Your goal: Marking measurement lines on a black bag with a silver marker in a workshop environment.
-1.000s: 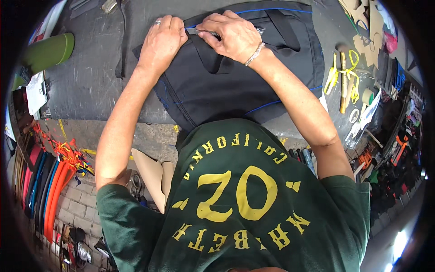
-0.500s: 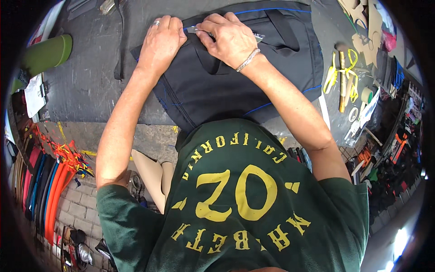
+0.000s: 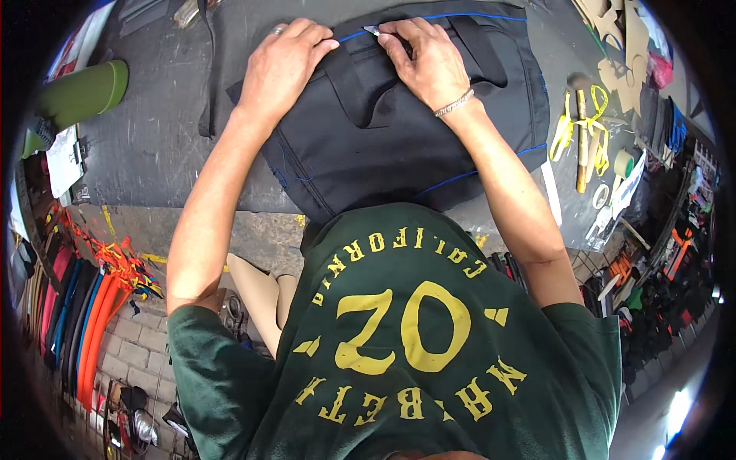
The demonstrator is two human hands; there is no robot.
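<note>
A black fabric bag (image 3: pixel 376 157) with webbing handles (image 3: pixel 349 96) and blue edging lies flat on the dark table in front of me. At its far left edge, my left hand (image 3: pixel 277 73) pinches the fabric between thumb and fingers. My right hand (image 3: pixel 431 69) is closed around a utility knife (image 3: pixel 372 31); only its silver blade end shows, pointing left along the blue edging (image 3: pixel 353 36). The palm hides the knife's handle. Loose blue threads (image 3: pixel 290 167) hang on the bag's left side.
A black strap (image 3: pixel 207 84) and a green cylinder (image 3: pixel 103 86) lie to the left, near a clipboard (image 3: pixel 65 162). On the right are a hammer (image 3: pixel 581 142), a yellow tape measure (image 3: pixel 598 103), a tape roll (image 3: pixel 622 163) and cardboard patterns (image 3: pixel 625 65).
My right hand has moved right along the bag's far edge with the knife. My left hand has shifted slightly right, its fingers now reaching further along the edge.
</note>
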